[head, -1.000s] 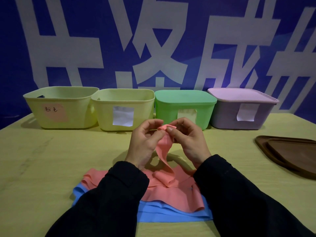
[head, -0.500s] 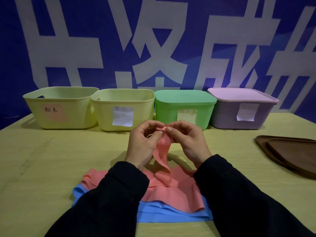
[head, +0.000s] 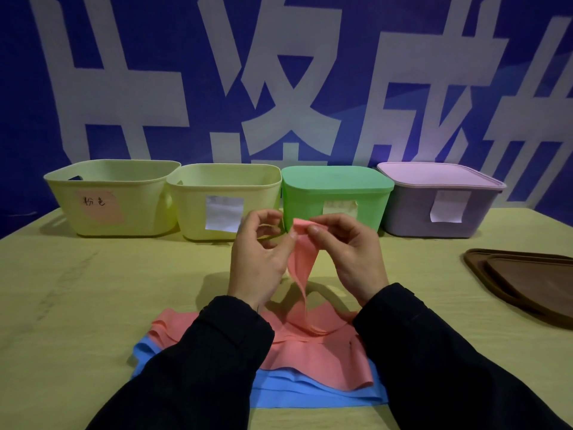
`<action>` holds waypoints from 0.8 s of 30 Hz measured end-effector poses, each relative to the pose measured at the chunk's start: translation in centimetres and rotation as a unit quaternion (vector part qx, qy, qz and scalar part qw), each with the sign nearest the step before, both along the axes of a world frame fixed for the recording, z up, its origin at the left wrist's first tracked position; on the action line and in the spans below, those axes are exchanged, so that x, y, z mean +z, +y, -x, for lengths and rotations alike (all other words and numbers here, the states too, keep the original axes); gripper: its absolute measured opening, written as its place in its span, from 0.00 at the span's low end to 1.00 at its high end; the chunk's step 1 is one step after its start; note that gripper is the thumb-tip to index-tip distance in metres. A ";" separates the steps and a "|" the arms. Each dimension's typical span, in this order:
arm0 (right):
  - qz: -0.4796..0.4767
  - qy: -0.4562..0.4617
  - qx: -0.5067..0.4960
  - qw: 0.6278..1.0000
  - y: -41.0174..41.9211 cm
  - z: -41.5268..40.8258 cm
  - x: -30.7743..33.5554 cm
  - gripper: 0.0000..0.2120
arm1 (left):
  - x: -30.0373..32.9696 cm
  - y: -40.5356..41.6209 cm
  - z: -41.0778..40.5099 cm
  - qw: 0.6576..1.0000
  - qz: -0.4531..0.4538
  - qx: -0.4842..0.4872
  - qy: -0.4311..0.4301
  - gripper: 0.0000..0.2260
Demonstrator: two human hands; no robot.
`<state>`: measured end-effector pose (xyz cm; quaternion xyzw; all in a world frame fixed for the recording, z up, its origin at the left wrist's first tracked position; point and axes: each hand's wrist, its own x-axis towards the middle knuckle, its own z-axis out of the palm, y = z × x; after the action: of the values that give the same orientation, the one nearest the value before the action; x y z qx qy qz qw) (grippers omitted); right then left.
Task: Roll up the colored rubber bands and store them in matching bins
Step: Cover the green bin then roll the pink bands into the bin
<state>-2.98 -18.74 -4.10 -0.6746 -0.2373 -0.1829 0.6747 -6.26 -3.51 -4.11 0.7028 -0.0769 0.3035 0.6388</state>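
My left hand [head: 259, 259] and my right hand [head: 350, 252] pinch the top end of a pink rubber band [head: 300, 262] above the table. The band hangs from my fingers in a narrow strip down to a crumpled pink heap [head: 316, 352]. That heap lies on a blue rubber band [head: 310, 395] spread flat near the front edge. At the back stand a yellow bin with a pink label [head: 108, 198], a yellow bin with a white label [head: 223, 201], a lidded green bin [head: 336, 193] and a lidded purple bin [head: 440, 200].
Brown lids [head: 527, 280] lie stacked at the right edge of the yellow-green table [head: 93, 290]. A blue banner with large white characters [head: 279, 88] fills the wall behind the bins. Both yellow bins are open at the top.
The pinched pink end has risen a little and the hanging strip is pulled longer and straighter. The loose fold that lay below my hands has been drawn up into the strip.
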 end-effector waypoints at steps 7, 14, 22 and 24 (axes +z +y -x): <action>0.158 -0.239 -0.116 0.951 1.0 1.6 0.1 0.05 | 1.1 -0.6 0.9 0.993 0.060 -0.088 0.053 0.14; 0.092 -0.106 -0.039 0.989 -0.1 1.8 1.5 0.12 | 0.8 0.1 0.6 0.987 0.002 -0.157 0.029 0.05; 0.020 0.022 0.127 0.991 -1.2 1.0 2.1 0.04 | 1.0 0.3 0.7 0.987 0.010 -0.159 0.020 0.13; 0.020 0.011 0.122 0.992 -1.3 1.2 2.2 0.07 | 1.2 0.3 0.8 0.987 0.030 -0.160 0.015 0.15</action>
<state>-4.19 -20.00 -1.90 -0.6558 -0.3137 -0.0869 0.6812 -7.08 -3.24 -2.86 0.6665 -0.1696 0.1891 0.7009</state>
